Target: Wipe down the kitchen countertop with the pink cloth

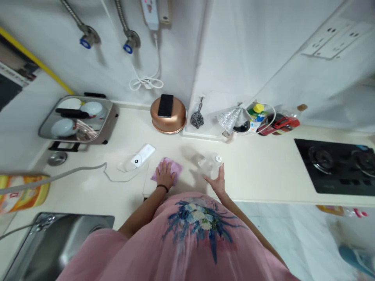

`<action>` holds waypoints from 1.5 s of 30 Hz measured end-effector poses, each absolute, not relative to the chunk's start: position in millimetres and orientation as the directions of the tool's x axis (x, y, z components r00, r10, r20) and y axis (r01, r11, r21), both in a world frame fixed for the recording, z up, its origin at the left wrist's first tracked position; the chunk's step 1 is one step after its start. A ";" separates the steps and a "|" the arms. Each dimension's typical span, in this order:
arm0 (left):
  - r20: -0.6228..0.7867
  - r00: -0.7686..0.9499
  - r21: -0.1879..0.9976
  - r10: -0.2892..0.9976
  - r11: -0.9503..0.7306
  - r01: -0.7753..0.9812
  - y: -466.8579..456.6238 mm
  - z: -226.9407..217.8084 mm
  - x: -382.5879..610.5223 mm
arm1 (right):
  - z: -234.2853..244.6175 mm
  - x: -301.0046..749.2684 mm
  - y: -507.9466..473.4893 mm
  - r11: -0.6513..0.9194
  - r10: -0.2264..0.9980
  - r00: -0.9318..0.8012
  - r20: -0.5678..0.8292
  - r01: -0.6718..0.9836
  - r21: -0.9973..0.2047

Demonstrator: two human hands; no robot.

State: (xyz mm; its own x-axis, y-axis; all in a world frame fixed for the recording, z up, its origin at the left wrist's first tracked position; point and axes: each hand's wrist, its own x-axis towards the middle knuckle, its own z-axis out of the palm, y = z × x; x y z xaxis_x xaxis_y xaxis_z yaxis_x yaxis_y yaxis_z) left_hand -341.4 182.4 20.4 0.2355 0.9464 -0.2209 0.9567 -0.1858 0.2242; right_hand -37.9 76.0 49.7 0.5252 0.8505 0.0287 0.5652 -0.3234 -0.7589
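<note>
My left hand [165, 176] lies flat with its fingers spread on a folded pink cloth [176, 168], pressing it to the countertop. A dark band circles that wrist. To the right, my right hand [217, 181] curves its thumb and fingers around the near side of a clear plastic bottle [208, 165] with a white cap [218, 158]. The bottle's contents are too faint to make out. Left of the cloth lies a white handheld device [143, 156] with a thin cable.
A copper-coloured pot [168, 124] with a black phone [166, 105] on top stands at the wall. An electric pan [105, 128] holding bowls is at the back left, a sink [67, 249] at the front left. Bottles and a gas hob [336, 168] are on the right.
</note>
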 end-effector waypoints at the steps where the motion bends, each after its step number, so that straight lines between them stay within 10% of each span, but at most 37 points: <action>1: -0.233 0.226 0.219 0.946 -0.175 0.960 182.9 21.7 -340.0 | 57.1 -41.0 91.9 -0.321 0.838 0.545 0.019 0.521 -0.790; 12: -0.296 0.214 0.221 0.931 -0.151 0.963 185.6 27.5 -340.2 | 89.6 28.6 120.0 -0.305 0.802 0.580 -0.140 0.198 -0.931; 16: -0.299 0.216 0.234 0.929 -0.148 0.961 185.9 26.2 -340.6 | 100.5 57.4 99.1 -0.565 0.814 0.471 -0.340 0.507 -0.651; 20: -0.299 0.224 0.245 0.928 -0.152 0.958 185.9 26.1 -340.5 | 110.7 34.6 102.0 -0.409 0.854 0.297 -0.427 0.891 -0.197; 26: -0.298 0.224 0.245 0.928 -0.152 0.957 186.3 26.4 -340.7 | 115.2 -5.5 114.5 -0.297 0.869 0.248 -0.429 0.953 -0.050; 30: -0.297 0.224 0.242 0.928 -0.154 0.958 186.4 26.4 -341.1 | 107.8 8.2 104.1 -0.390 0.883 0.316 -0.348 0.905 -0.169; 36: -0.296 0.181 0.215 0.938 -0.119 0.969 186.6 24.6 -335.9 | 100.3 59.4 68.3 -0.434 0.835 0.546 -0.065 0.581 -0.689; 45: -0.260 0.291 0.301 0.921 -0.210 0.930 209.5 24.2 -231.0 | 66.2 95.5 -0.6 -0.517 0.483 0.875 -0.030 0.258 -0.816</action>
State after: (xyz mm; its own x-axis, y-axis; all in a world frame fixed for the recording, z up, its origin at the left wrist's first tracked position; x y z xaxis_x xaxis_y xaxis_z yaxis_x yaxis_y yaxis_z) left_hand -231.0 209.5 24.2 0.2914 0.9207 -0.2596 0.9303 -0.2095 0.3012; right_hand 95.5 -0.6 66.2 0.8751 0.4830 -0.0298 0.2579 -0.5175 -0.8159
